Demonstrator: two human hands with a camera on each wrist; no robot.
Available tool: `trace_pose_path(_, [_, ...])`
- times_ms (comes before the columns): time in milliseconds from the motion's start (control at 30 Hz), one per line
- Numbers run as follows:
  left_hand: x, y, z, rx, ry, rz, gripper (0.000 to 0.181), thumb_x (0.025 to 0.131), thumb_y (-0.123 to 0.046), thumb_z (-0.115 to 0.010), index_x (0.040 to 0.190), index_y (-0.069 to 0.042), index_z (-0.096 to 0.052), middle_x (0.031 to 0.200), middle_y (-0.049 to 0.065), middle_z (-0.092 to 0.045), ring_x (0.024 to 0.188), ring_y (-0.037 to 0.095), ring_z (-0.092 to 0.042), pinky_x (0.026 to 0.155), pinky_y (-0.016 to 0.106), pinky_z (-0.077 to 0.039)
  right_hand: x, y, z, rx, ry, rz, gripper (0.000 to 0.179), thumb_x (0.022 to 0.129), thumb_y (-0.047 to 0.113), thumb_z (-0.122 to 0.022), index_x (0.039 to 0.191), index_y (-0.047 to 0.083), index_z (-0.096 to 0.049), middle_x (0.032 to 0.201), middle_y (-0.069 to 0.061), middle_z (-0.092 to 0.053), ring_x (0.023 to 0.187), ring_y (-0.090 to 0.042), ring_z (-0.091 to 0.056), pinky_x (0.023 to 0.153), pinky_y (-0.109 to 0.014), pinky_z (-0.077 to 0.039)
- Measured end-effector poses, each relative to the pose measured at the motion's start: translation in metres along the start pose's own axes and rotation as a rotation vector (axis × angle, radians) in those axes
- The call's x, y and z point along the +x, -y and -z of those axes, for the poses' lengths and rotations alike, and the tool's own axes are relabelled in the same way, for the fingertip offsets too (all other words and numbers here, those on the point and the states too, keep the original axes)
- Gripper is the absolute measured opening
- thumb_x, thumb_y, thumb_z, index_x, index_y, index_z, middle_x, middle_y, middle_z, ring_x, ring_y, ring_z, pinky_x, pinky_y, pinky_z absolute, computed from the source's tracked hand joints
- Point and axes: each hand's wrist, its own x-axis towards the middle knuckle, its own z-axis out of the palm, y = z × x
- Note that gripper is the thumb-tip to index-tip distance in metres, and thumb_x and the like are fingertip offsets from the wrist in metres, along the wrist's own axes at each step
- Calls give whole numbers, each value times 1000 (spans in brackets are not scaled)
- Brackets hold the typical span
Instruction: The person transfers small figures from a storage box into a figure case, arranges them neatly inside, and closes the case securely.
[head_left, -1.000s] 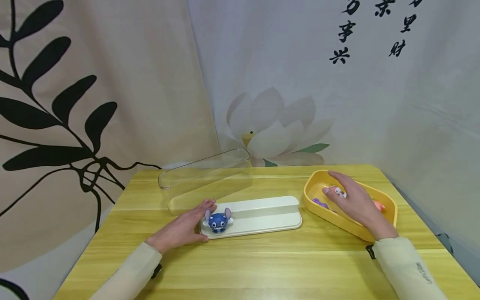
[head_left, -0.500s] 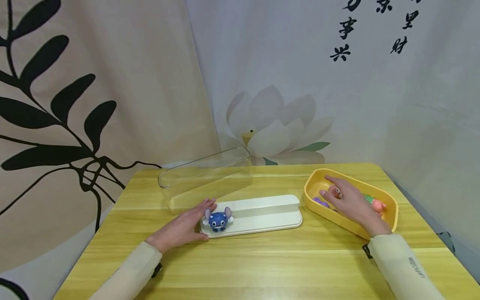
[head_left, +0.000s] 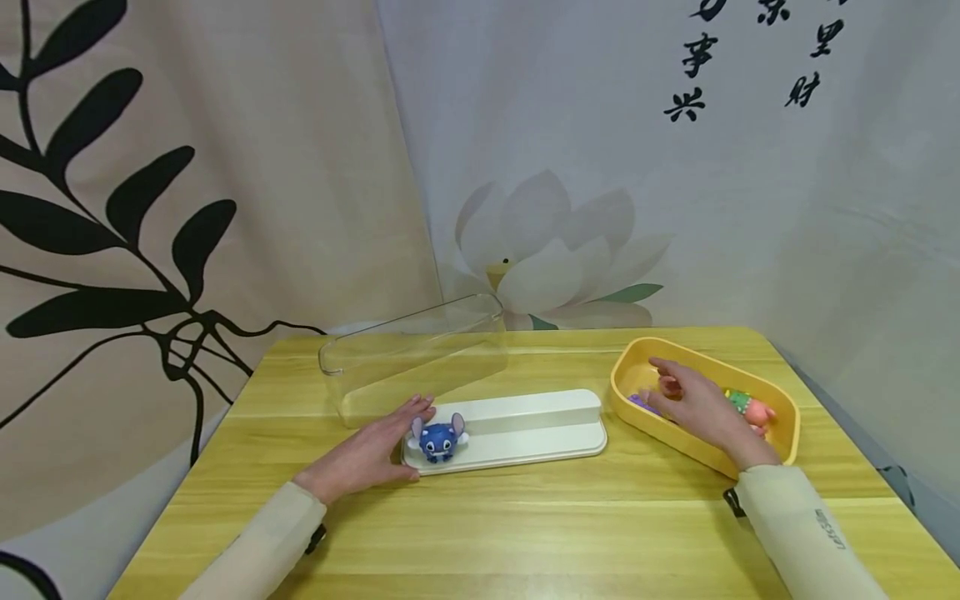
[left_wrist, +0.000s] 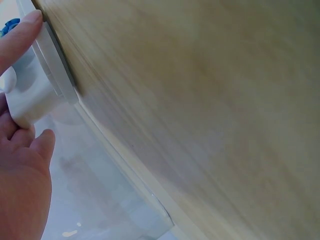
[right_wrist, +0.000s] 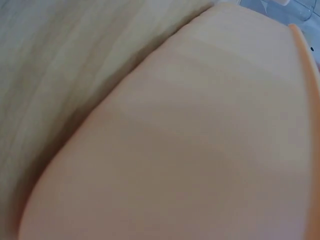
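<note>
My left hand (head_left: pixel 363 462) grips the left end of a long white display base (head_left: pixel 528 450), thumb at the front edge and fingers behind. A blue big-eared Stitch figurine (head_left: pixel 437 442) sits on that end. In the left wrist view, the thumb and fingers of my hand (left_wrist: pixel 22 175) lie on opposite sides of the base (left_wrist: pixel 37 97). My right hand (head_left: pixel 701 408) reaches down into a yellow tray (head_left: pixel 636 360), index finger extended, other fingers bent. Whether it holds anything I cannot tell. Beside it lie a purple toy (head_left: pixel 642 402) and a pink-and-green figurine (head_left: pixel 753 410).
A transparent cover (head_left: pixel 420 354) stands behind the base, near the table's back edge. The tray's outer wall (right_wrist: pixel 175 135) fills most of the right wrist view. Curtains with printed leaves and a lotus hang behind the wooden table (head_left: pixel 487 542).
My right hand has shifted slightly in the tray, its fingers bending. The small white-and-pink figure seen by them earlier is now hidden, and the pink-and-green figurine shows more. My left hand stays put.
</note>
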Motion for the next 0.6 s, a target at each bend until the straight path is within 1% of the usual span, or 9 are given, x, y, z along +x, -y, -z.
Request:
trace_pose_path(100, [0, 0, 1, -2, 2, 7, 102, 82, -31, -90, 164, -18, -31, 172, 10, -20, 156, 30, -23, 119, 54, -35, 2, 1, -1, -9, 4, -8, 80, 96, 48, -72, 152, -2, -45, 127, -25, -63, 112, -39, -61, 99, -59, -52])
trace_pose_path(167, [0, -1, 1, -3, 4, 8, 102, 82, -31, -90, 164, -18, -31, 172, 10, -20, 156, 30, -23, 119, 54, -35, 3, 1, -2, -18, -1, -2, 77, 95, 47, -74, 148, -3, -50, 120, -22, -65, 106, -35, -61, 96, -55, -53])
trace_pose_path(267, [-1, -1, 1, -3, 9, 12, 102, 82, -31, -89, 165, -18, -31, 172, 10, -20, 156, 30, -22, 119, 54, -35, 4, 1, -4, -30, 5, 10, 69, 96, 41, -74, 144, -5, -55, 117, -22, -67, 104, -35, -62, 95, -55, -54])
trace_pose_path(400, [-1, -2, 2, 1, 11, 13, 101, 83, -32, -89, 164, -18, -32, 172, 10, -20, 156, 30, -23, 119, 54, -35, 5, -3, -6, -26, 36, 12, 60, 98, 35, -73, 139, -6, -58, 121, -23, -68, 109, -38, -65, 98, -58, -54])
trace_pose_path(533, [0, -1, 1, 8, 3, 0, 100, 83, -32, -89, 164, -17, -32, 171, 10, -21, 156, 30, -23, 119, 53, -36, 5, -6, -7, 10, 73, 8, 52, 100, 30, -71, 135, -7, -61, 116, -20, -69, 109, -38, -66, 98, -58, -54])
trace_pose_path(600, [-1, -1, 1, 8, 1, -3, 100, 83, -32, -89, 164, -16, -32, 171, 11, -22, 156, 31, -24, 119, 53, -35, 6, -6, -7, 23, 92, 2, 49, 100, 29, -71, 133, -7, -62, 113, -17, -70, 107, -37, -66, 97, -57, -54])
